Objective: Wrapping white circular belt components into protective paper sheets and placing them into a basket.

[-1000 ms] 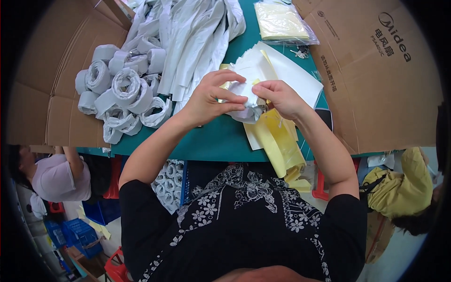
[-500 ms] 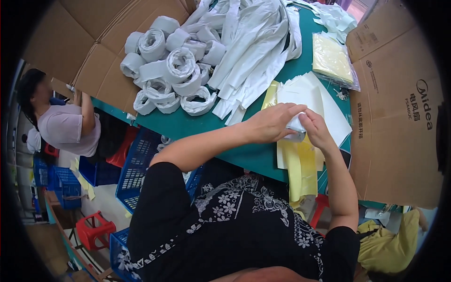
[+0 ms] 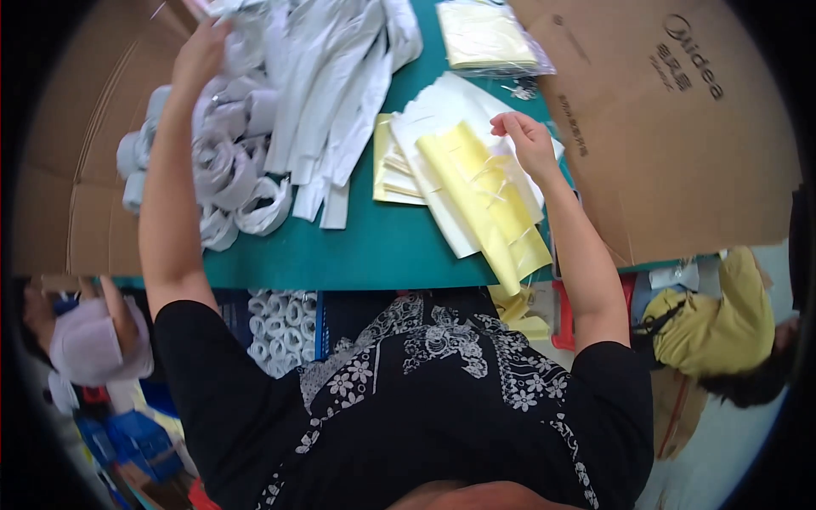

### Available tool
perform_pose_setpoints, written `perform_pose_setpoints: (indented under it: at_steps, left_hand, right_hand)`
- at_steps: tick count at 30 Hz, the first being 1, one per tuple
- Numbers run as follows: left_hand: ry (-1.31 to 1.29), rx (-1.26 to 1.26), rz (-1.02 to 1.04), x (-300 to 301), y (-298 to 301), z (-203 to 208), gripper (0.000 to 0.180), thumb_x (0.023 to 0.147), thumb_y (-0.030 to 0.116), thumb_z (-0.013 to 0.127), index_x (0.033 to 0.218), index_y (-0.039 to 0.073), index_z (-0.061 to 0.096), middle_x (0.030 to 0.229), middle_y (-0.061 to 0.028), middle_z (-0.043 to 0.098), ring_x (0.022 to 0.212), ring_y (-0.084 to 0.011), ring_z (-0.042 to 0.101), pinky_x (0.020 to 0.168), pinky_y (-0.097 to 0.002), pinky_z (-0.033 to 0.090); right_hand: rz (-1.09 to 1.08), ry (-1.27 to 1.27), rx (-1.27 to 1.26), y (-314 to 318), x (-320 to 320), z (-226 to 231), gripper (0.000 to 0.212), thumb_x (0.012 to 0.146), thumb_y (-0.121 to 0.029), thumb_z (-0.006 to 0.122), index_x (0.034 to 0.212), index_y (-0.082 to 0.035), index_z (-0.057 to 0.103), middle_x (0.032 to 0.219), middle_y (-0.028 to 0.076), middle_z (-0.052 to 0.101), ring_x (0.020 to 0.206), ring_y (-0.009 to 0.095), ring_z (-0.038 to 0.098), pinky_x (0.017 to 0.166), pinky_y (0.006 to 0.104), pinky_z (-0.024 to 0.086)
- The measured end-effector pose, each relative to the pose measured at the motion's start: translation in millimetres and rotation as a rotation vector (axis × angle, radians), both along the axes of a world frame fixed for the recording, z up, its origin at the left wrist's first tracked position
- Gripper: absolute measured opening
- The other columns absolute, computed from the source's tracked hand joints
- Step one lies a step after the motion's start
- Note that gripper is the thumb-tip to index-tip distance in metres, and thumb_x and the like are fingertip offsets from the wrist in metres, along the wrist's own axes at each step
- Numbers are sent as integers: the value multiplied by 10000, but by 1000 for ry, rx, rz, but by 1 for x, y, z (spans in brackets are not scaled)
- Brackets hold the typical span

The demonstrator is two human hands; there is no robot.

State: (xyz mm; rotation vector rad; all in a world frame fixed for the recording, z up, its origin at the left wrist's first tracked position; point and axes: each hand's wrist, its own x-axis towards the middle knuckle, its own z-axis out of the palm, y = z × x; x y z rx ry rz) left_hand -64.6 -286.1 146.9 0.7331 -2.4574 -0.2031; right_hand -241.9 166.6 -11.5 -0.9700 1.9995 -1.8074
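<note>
My left hand (image 3: 201, 56) reaches over the far left of the table, its fingers blurred beside a smeared white roll (image 3: 244, 49) at the top of a pile of white rolls (image 3: 218, 161). Whether they grip that roll cannot be seen. Above the stacked white sheets (image 3: 452, 92), my right hand (image 3: 529, 146) is held with its fingers drawn together, and nothing shows in them. Just left of it, a yellow film-like sheet (image 3: 463, 166) lies slantwise over the stack. Its lower end hangs past the table's near edge.
Long white strips (image 3: 327, 93) lie beside the rolls. A clear bag of yellow sheets (image 3: 484, 36) is at the back. Cardboard walls (image 3: 654, 161) flank the green table (image 3: 365, 251). Below, a blue crate (image 3: 321, 327) holds several rolls. One person (image 3: 98, 340) is left, another (image 3: 714, 323) right.
My hands have parted: the left went from the white piece both held to the roll pile, the right stayed over the sheets. The view has turned, and the yellow sheet is now uncovered.
</note>
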Motion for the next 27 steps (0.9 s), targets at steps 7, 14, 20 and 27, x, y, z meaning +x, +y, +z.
perform_pose_setpoints:
  at_steps: [7,14,20,27]
  left_hand:
    - [-606,7,194,19,-146,-94,471,884,416,459,1183,58,529,1071,-233,597,1035,-397,542,870,-449,424]
    - [-18,453,-892,-58,121,-95,291,887,-12,445,1127,54,597,1024,-49,648,954,-148,598,831,-272,456]
    - [-341,516,-1168,-137,267,-143,176,835,159,631,927,10,643,851,-68,653,792,-160,605,715,-290,469]
    - [-919,319,-1088,-190,298,-170,403,601,402,803,763,67,649,733,-78,649,658,-209,595,590,-322,475]
  right_hand:
    - [-256,411,554,62,42,47,213,846,-228,610,962,-54,645,824,76,643,755,154,600,688,285,468]
    - [-210,333,966,66,88,18,267,768,-296,646,934,-87,644,855,107,649,772,272,628,667,391,490]
    - [-132,668,906,64,98,11,136,788,-203,603,874,-100,626,737,98,617,700,279,613,605,394,476]
    - [-50,687,978,64,113,4,84,799,-166,553,800,-89,588,680,86,594,624,281,603,542,387,470]
